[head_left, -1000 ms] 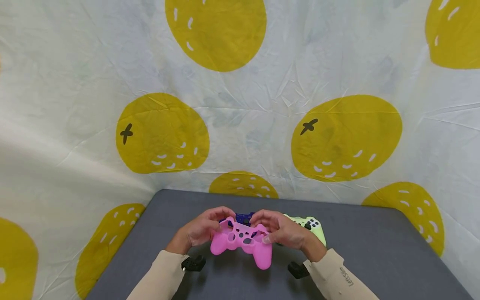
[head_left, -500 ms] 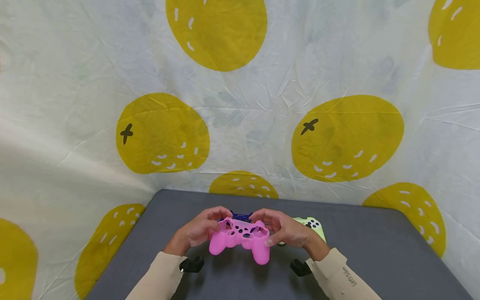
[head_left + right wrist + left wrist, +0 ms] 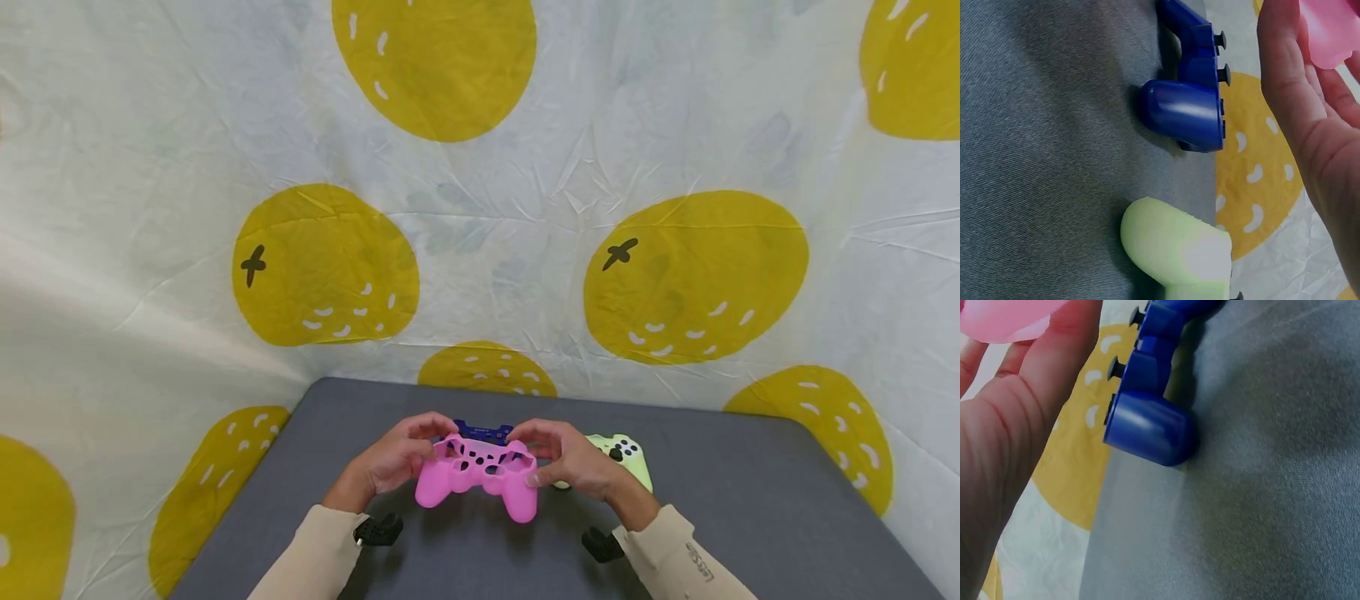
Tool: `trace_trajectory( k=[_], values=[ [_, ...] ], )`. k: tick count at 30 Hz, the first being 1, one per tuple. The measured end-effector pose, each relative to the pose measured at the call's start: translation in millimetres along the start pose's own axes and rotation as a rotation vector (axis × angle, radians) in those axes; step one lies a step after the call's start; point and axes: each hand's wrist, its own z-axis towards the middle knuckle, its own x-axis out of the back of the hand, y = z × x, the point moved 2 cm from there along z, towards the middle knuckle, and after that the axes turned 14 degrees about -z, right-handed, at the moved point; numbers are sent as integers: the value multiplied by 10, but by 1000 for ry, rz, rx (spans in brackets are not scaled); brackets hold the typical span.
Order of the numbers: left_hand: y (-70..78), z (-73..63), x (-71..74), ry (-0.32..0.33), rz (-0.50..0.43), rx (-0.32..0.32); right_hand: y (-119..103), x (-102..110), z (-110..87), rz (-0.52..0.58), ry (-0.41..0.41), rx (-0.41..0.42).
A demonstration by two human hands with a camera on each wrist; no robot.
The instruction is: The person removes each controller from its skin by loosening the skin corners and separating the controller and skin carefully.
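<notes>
Step in hand (my judgement): two-hand positioning of the pink cover (image 3: 477,476), a thin shell w/ cutouts, held clear of the table (image 3: 720,492), its two grips pointing near.

Finger state, L: my L hand (image 3: 397,458) pinches the cover's left end, thumb on the near side, fingers at the far edge. Finger state, R: my R hand (image 3: 573,458) grasps the right end, thumb on the right grip; some fingers of both hands are hidden, so exact contact can't be told.

Ref. positions: blue ctrlr (image 3: 483,433) rests on the table just beyond the cover, btwn my hands, sticks up per wrist views, partly hidden. Green ctrlr (image 3: 632,464) rests to the right, partly behind my R hand; per R wrist view it's apart from the blue one. Patterned cloth (image 3: 498,275) hangs at the far side.

Next move (my judgement) calls for equal support L & R, since the cover looks soft and may fold if one end is let go. If it's lowered toward the blue ctrlr, allow clearance at the sticks and align cutouts 1st, w/o forcing edges. Caution: thin rim may twist or tear if over-pulled.
</notes>
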Motion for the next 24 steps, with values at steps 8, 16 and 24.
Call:
trace_trajectory(
  k=[8, 16, 24],
  values=[
    [-42, -15, 43, 62, 22, 16, 56, -23, -5, -32, 50, -53],
    [-88, -7, 91, 88, 40, 18, 107, -54, -32, -34, 82, -107],
    [-139, -17, 107, 104, 70, 11, 153, -78, -31, -20, 82, -124]
  ],
)
